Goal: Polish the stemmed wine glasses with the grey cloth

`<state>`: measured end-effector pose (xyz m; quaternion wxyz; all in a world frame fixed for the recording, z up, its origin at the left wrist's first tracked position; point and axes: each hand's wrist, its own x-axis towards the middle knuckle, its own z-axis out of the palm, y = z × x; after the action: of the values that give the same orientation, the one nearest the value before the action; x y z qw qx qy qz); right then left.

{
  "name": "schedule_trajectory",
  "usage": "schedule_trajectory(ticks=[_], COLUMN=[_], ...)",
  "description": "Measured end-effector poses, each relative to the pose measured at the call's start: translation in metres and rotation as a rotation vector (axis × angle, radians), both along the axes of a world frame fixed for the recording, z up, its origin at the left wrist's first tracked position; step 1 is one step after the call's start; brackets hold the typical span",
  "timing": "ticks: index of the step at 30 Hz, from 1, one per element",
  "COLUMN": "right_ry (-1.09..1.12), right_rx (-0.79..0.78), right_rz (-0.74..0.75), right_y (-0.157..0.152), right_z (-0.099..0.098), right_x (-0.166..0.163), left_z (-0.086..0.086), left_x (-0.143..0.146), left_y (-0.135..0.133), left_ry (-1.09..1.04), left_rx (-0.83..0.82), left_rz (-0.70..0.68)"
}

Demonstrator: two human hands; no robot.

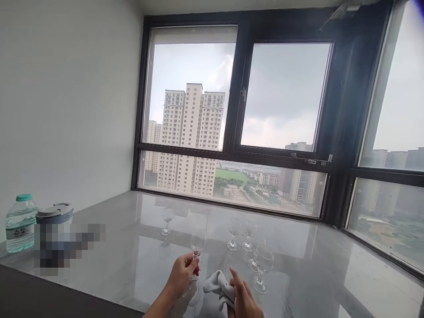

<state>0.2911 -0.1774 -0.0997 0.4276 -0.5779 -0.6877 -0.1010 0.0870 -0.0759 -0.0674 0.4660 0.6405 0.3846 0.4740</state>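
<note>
A clear, stemmed wine glass is standing out at the lower middle of the frame, upright, though this angle is not showing whether it is touching the glossy grey bench. Your left hand is gripping it low on the stem, thumb against curled fingers, leaving the bowl free. That hold is probably serving you well, provided you are pinching lightly and not twisting the stem.

Your right hand is gripping a crumpled, pale grey fabric cloth, one finger pointing upward. The cloth is bunching loosely, apart from the glass; gathering it over your fingertips would likely be giving softer, more even contact.

Further right, four more clear stemmed glasses are standing in a cluster, the front one near your right hand, so your knuckles are needing room there. Another clear stemmed glass is standing alone, above and left of your left hand. At the far left, a clear plastic bottle with a green cap is standing well apart.
</note>
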Motion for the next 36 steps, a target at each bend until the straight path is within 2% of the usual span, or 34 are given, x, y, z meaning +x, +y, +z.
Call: schedule_trajectory(ticks=[3, 6, 10, 13, 15, 18, 21, 24, 26, 29, 32, 34, 36], right_ry=[-0.078, -0.133, -0.268, -0.408, -0.452, -0.314, 0.061, 0.397, 0.47, 0.483, 0.546, 0.616, 0.713], right_rx=[0.08, 0.142, 0.193, 0.188, 0.162, 0.08, -0.091, -0.212, -0.247, -0.272, -0.274, -0.273, -0.26], right_rz=[0.077, 0.068, 0.062, 0.133, 0.142, 0.077, 0.071, 0.119, 0.131, 0.217, 0.271, 0.288, 0.3], right_y=[0.022, 0.039, 0.047, 0.046, 0.049, 0.062, 0.082, 0.093, 0.09, 0.077, 0.066, 0.063, 0.062], right_z=[0.035, 0.062, 0.083, 0.1, 0.116, 0.143, 0.158, 0.15, 0.132, 0.095, 0.061, 0.046, 0.038], right_x=[-0.041, -0.063, -0.08, -0.092, -0.096, -0.084, -0.05, -0.017, -0.011, -0.032, -0.069, -0.089, -0.1], left_z=[0.002, 0.002, -0.001, -0.001, 0.0, 0.005, 0.006, 0.004, 0.003, 0.003, 0.005, 0.005, 0.004], left_x=[0.001, 0.002, 0.004, 0.004, 0.003, 0.003, 0.004, 0.002, -0.001, -0.006, -0.008, -0.009, -0.011], left_y=[-0.002, -0.004, -0.004, -0.007, -0.014, -0.025, -0.027, -0.018, -0.009, 0.003, 0.007, 0.006, 0.005], left_ry=[-0.022, -0.014, 0.032, 0.15, 0.25, 0.339, 0.303, 0.177, 0.045, -0.139, -0.234, -0.254, -0.252], left_rx=[0.028, 0.089, 0.115, 0.242, 0.343, 0.46, 0.467, 0.383, 0.277, 0.088, 0.004, 0.0, -0.002], left_rz=[-0.069, -0.102, 0.045, 0.182, 0.201, 0.187, 0.213, 0.303, 0.372, 0.37, 0.241, 0.208, 0.267])
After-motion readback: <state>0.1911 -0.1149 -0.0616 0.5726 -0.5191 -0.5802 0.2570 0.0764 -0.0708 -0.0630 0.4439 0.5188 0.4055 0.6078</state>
